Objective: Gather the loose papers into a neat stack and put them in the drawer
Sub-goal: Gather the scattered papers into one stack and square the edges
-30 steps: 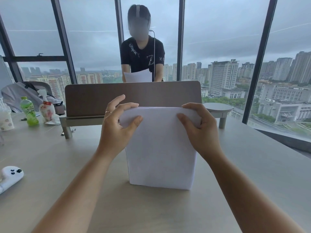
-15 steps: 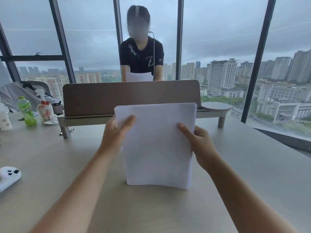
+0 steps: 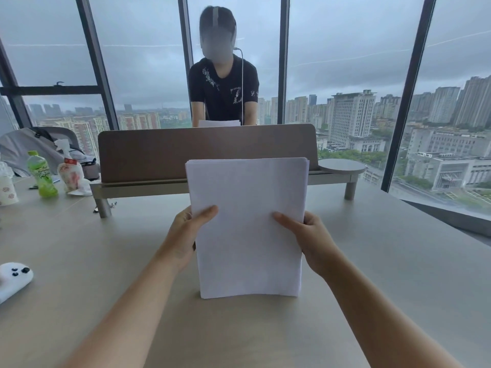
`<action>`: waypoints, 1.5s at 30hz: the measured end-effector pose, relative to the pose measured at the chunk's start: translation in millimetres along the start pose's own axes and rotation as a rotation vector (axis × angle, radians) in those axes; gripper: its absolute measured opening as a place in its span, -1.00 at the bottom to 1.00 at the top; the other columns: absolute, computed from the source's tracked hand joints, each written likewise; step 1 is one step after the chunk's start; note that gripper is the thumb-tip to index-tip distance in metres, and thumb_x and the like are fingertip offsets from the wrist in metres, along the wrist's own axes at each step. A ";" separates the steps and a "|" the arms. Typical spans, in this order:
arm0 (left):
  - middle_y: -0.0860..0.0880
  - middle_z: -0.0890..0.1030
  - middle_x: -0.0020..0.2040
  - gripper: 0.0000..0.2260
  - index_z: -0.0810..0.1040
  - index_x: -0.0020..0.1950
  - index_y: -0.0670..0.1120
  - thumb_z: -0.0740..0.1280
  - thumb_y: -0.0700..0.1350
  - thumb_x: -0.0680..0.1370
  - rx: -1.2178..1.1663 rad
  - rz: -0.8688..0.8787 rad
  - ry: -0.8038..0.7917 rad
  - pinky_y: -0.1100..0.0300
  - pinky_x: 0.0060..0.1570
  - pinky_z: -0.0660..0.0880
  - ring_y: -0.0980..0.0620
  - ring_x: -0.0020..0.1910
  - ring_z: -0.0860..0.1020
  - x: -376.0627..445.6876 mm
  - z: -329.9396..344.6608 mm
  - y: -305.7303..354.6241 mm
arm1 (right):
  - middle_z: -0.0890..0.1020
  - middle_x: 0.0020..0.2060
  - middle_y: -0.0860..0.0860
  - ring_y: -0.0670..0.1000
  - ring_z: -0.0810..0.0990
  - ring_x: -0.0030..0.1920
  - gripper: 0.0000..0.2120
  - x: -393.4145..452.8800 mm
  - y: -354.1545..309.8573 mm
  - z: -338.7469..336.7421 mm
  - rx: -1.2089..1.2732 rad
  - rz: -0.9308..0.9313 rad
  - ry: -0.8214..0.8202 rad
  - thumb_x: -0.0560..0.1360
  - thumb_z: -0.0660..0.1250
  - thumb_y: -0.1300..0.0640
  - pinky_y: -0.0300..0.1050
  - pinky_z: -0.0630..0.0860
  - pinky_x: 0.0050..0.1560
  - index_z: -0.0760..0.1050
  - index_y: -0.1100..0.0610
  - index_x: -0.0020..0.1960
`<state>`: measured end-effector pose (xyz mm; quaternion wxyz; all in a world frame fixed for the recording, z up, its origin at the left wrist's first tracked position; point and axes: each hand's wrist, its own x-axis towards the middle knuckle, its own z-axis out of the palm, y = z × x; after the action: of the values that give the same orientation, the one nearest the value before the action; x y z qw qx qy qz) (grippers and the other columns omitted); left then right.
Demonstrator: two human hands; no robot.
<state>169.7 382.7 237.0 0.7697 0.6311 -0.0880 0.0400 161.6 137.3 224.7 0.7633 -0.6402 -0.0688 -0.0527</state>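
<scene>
A stack of white papers (image 3: 247, 216) stands upright on its lower edge on the beige table (image 3: 385, 261) in front of me. My left hand (image 3: 186, 235) grips the stack's left edge about halfway up, thumb on the front sheet. My right hand (image 3: 308, 235) grips the right edge at the same height, thumb also on the front. The top edges of the sheets are slightly uneven. No drawer is in view.
A brown desk divider (image 3: 207, 152) on metal legs runs across the table behind the papers; a person (image 3: 224, 83) stands beyond it holding paper. A green bottle (image 3: 42, 173), a pouch and a cup sit at the left. A white controller (image 3: 13, 280) lies near the left edge.
Both hands slid down from the stack's top edge to its sides at mid-height. The stack stayed upright on the table and its sheets look more squared.
</scene>
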 end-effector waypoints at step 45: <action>-0.09 0.74 -0.01 -0.81 0.73 -0.01 -0.09 0.56 -0.17 0.40 0.169 0.006 0.110 -0.15 0.16 0.57 -0.09 0.00 0.71 -12.3 -6.3 -51.2 | 0.76 -0.20 0.16 0.12 0.74 -0.22 -0.89 -9.3 38.4 12.7 -0.145 -0.055 0.116 0.45 0.51 0.19 0.10 0.66 -0.12 0.70 0.25 -0.17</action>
<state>167.0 379.2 184.1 0.7172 0.6903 -0.0440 0.0842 158.4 156.5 188.0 0.7158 -0.6876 -0.0382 -0.1155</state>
